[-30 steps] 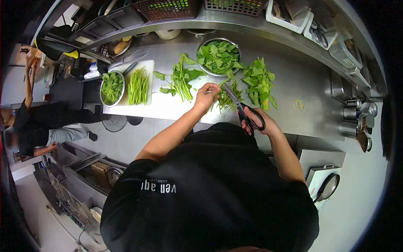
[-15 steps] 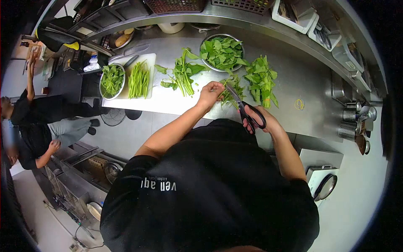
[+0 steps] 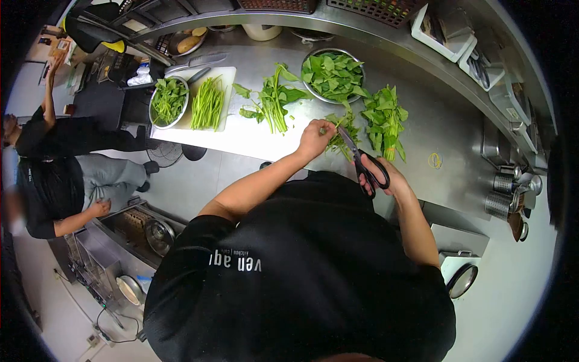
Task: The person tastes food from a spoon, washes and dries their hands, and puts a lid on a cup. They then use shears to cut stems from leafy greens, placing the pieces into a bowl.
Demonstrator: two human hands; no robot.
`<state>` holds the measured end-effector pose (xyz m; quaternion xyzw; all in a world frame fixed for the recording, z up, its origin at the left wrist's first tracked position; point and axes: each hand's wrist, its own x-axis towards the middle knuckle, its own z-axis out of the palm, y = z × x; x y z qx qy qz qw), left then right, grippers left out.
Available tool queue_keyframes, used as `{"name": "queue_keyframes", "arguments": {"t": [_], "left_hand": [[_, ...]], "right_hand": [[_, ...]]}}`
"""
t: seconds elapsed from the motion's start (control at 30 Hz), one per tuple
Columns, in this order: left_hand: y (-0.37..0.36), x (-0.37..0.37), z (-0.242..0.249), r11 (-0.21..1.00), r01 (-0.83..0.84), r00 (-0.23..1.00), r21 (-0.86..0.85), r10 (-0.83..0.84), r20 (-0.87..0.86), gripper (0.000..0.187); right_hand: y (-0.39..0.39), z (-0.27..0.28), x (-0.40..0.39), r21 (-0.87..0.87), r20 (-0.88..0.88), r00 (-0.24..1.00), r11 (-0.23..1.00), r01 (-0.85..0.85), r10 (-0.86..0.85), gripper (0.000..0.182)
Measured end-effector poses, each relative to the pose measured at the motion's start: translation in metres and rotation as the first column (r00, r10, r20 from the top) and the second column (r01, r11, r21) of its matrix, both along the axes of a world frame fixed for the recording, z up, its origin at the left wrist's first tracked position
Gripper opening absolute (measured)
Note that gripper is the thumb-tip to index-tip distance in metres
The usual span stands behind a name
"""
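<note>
My left hand [image 3: 316,139] is closed in a pinch on a green stem [image 3: 338,124]. My right hand [image 3: 387,178] grips black-handled scissors [image 3: 356,151], their blades pointing up-left beside my left fingertips. Beneath the blades lies a small heap of cut greens [image 3: 345,137]. A metal bowl [image 3: 363,82] full of leaves stands just beyond. To the right of it rests a bundle of leafy greens [image 3: 385,117], its stems bound by an orange band. Left of my hands, a loose bunch of leafy stems [image 3: 274,104] lies on the counter.
On a white cutting board [image 3: 227,81] are trimmed stems [image 3: 207,104], a knife [image 3: 198,75] and a bowl of leaves [image 3: 169,101]. A yellow rubber band [image 3: 435,160] lies at right. Shelving [image 3: 362,30] overhangs the counter's back. Co-workers [image 3: 60,175] stand at left.
The whole view has shifted slightly, so the counter things appear farther right. My hands and the scissors keep nearly the same place over the heap. A co-worker's lower arm has moved a little.
</note>
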<state>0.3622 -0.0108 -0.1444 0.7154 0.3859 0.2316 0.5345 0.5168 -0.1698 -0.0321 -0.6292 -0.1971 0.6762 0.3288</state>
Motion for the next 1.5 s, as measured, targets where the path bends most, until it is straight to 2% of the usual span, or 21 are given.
{"name": "queue_keyframes", "arguments": {"t": [0.07,0.13,0.33,0.4,0.43,0.47,0.5,0.57,0.77,0.83,0.87,0.93,1.0,1.07,1.13,1.2,1.27,1.33,1.4,1.47,1.5], "left_hand": [[0.001,0.002,-0.007,1.0,0.004,1.0,0.005,-0.004,-0.007,0.015],[-0.001,0.004,-0.008,0.985,0.016,1.0,-0.172,-0.021,-0.023,0.016],[-0.003,0.01,-0.002,0.978,0.016,1.0,-0.208,-0.017,-0.003,0.016],[-0.007,0.012,-0.011,0.982,0.02,0.996,-0.188,-0.003,0.092,0.014],[-0.006,0.01,-0.014,0.997,0.066,0.99,-0.032,-0.062,0.126,0.013],[-0.009,0.011,-0.009,0.997,0.069,0.997,0.042,-0.07,0.038,0.017],[-0.01,0.009,0.001,0.981,0.056,0.998,-0.188,-0.047,0.048,0.016],[-0.008,0.006,0.0,0.997,0.039,0.999,-0.066,-0.038,0.009,0.011],[-0.01,0.003,0.001,0.997,-0.001,0.997,0.079,0.007,-0.075,0.011],[-0.009,0.003,0.004,0.993,0.025,0.996,-0.114,-0.035,-0.086,0.011],[-0.008,0.008,-0.023,0.998,0.052,0.999,0.024,-0.052,-0.011,0.012],[-0.007,0.007,-0.002,0.992,0.069,0.995,-0.101,-0.075,-0.059,0.013],[-0.007,0.006,-0.015,0.998,0.025,0.997,-0.057,-0.03,-0.075,0.017],[-0.002,-0.002,-0.018,0.984,0.023,0.998,-0.176,-0.035,-0.061,0.022],[0.003,-0.015,-0.002,0.862,0.013,0.999,-0.507,-0.036,-0.034,0.026],[0.007,-0.025,0.016,0.829,0.051,0.998,-0.557,-0.057,0.007,0.025],[0.008,-0.032,0.02,0.763,0.076,0.997,-0.642,-0.045,0.064,0.021],[0.012,-0.034,0.018,0.746,0.073,0.994,-0.662,0.003,0.113,0.017],[0.02,-0.034,0.017,0.741,0.044,0.987,-0.67,0.07,0.143,0.016],[0.03,-0.033,0.018,0.74,0.045,0.987,-0.671,0.071,0.144,0.017],[0.034,-0.035,0.022,0.741,0.045,0.987,-0.67,0.071,0.146,0.017]], "right_hand": [[-0.002,0.001,0.001,0.0,0.055,0.998,1.0,-0.012,0.012,0.06],[-0.005,0.0,0.005,-0.012,0.057,0.997,0.999,-0.045,0.046,0.062],[-0.021,-0.003,0.014,0.006,0.038,0.996,0.997,-0.079,0.079,0.065],[-0.02,0.001,0.01,0.006,0.018,0.994,0.994,-0.112,0.112,0.065],[-0.021,0.004,0.006,0.042,0.007,0.999,0.998,-0.051,0.051,0.063],[-0.018,0.005,0.005,0.086,-0.007,1.0,0.996,-0.003,0.004,0.062],[-0.018,0.003,0.003,0.074,-0.004,1.0,0.997,-0.008,0.009,0.062],[-0.02,-0.005,0.003,0.08,-0.017,1.0,0.997,-0.022,0.024,0.064],[-0.013,-0.015,0.004,0.028,-0.03,1.0,1.0,0.009,-0.009,0.066],[-0.014,-0.013,0.005,0.004,0.038,0.999,1.0,0.01,-0.01,0.06],[-0.012,-0.009,0.002,-0.021,0.056,0.998,1.0,0.022,-0.021,0.058],[-0.016,-0.015,0.004,0.04,0.074,0.997,0.999,-0.006,0.004,0.057],[-0.018,-0.013,0.005,0.053,0.069,0.997,0.998,0.017,-0.021,0.056],[-0.021,-0.013,0.012,0.105,0.034,0.998,0.994,0.042,-0.046,0.055],[-0.019,-0.003,0.013,0.085,0.006,0.994,0.99,0.11,-0.111,0.054],[-0.019,-0.006,0.024,0.083,-0.022,0.992,0.989,0.122,-0.121,0.047],[-0.016,-0.007,0.032,0.094,0.082,0.996,0.994,-0.052,0.044,0.038],[-0.009,-0.002,0.028,0.093,0.107,0.993,0.993,-0.068,0.058,0.033],[0.0,0.005,0.022,0.213,0.158,0.983,0.969,-0.128,0.095,0.03],[0.01,0.009,0.02,0.196,0.2,0.973,0.968,-0.154,0.115,0.037],[0.015,0.012,0.019,0.159,0.291,0.939,0.958,-0.239,0.186,0.043]]}}
